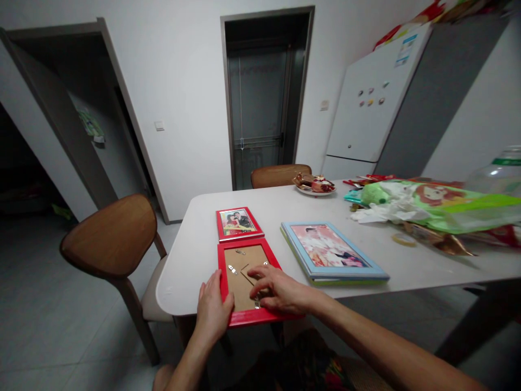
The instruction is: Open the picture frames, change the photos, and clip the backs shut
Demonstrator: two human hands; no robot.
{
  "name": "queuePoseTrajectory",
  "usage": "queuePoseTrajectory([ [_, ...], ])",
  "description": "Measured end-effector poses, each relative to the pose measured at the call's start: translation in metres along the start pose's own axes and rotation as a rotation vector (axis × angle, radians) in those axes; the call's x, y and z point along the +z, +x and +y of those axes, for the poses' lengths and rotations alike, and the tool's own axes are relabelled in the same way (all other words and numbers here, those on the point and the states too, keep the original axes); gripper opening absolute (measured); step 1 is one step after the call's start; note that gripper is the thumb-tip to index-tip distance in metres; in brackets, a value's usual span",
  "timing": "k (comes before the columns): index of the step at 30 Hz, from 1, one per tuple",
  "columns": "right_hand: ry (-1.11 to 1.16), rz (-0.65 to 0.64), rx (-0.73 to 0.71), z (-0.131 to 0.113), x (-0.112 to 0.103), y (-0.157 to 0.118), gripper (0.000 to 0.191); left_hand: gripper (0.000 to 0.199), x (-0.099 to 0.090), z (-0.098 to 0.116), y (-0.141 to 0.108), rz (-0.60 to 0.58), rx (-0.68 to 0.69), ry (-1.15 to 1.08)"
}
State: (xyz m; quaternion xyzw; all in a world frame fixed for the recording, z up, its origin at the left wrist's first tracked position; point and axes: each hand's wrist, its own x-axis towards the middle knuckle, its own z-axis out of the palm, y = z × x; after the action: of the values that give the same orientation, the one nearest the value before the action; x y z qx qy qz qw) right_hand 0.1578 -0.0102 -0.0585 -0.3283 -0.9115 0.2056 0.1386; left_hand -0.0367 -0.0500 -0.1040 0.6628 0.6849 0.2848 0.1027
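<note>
A red picture frame (226,318) lies face down at the table's near edge, its brown backing board (240,290) showing. Small metal clips (232,269) sit on the board, along with a thin bent stand outline. My left hand (214,304) grips the frame's lower left side, thumb over the rim. Above the right half of the board is my right hand (272,288), fingers bent and apart, the tips at the board near the lower clip. Whether they pinch anything is hard to see. Beyond it, touching or nearly so, a second red picture frame (220,225) lies photo side up.
Right of my hands, a light blue picture frame (299,255) rests on a green-edged one. Farther right are a green plastic bag (443,203), crumpled tissue (388,209), a tape roll (404,240) and a clear jar (499,171). A loaded plate (315,192) stands at the back. Wooden chairs (114,233) flank the table.
</note>
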Motion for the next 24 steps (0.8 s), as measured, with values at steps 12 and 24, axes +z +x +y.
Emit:
queuePoseTrajectory([
  [12,-0.088,0.267,0.221,-0.001,0.014,0.014,0.040,0.052,-0.002,0.002,0.002,0.013,-0.004,-0.061],
  [24,-0.043,0.373,0.265,-0.008,0.003,0.026,0.041,0.046,-0.004,0.004,0.007,0.037,-0.056,-0.251],
])
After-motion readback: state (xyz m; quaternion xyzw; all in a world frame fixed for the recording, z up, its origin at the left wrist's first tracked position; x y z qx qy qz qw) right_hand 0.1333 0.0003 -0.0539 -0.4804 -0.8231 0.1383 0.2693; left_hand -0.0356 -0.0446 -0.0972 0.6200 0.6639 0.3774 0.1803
